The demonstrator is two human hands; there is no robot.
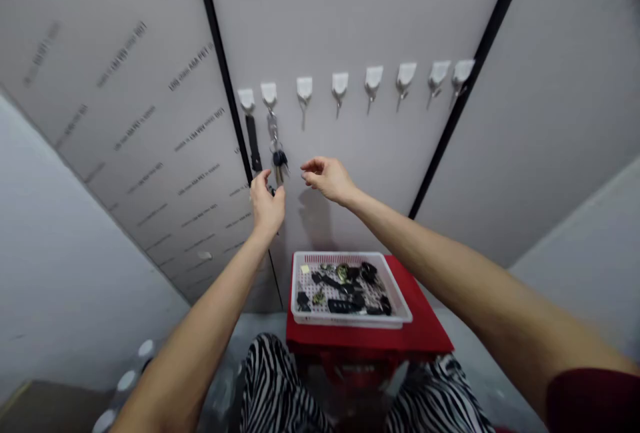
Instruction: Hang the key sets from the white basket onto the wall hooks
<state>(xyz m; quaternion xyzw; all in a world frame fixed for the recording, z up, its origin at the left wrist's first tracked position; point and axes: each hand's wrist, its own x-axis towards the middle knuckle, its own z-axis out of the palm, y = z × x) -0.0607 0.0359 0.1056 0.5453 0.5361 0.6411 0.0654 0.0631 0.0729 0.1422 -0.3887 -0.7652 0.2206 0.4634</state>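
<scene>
My left hand (267, 205) is raised at the wall, thumb and fingers apart, just below the hanging keys. Its fingertips are near the lower end of a black strap (253, 143) on the leftmost hook; whether they touch it I cannot tell. A bunch of keys (279, 156) on a metal clip hangs from the second hook, partly behind that hand. To the right of the bunch, my right hand (329, 178) is held in front of the wall with fingers bent and apart, nothing visible in them. A white basket (300, 319) below holds several key rings and dark straps.
White adhesive hooks (340, 83) run in a row across the wall panel, several with nothing hanging on them. The basket rests on a red stool (425, 326) between patterned trouser legs (280, 386). Bottles with white caps (127, 380) stand at the lower left.
</scene>
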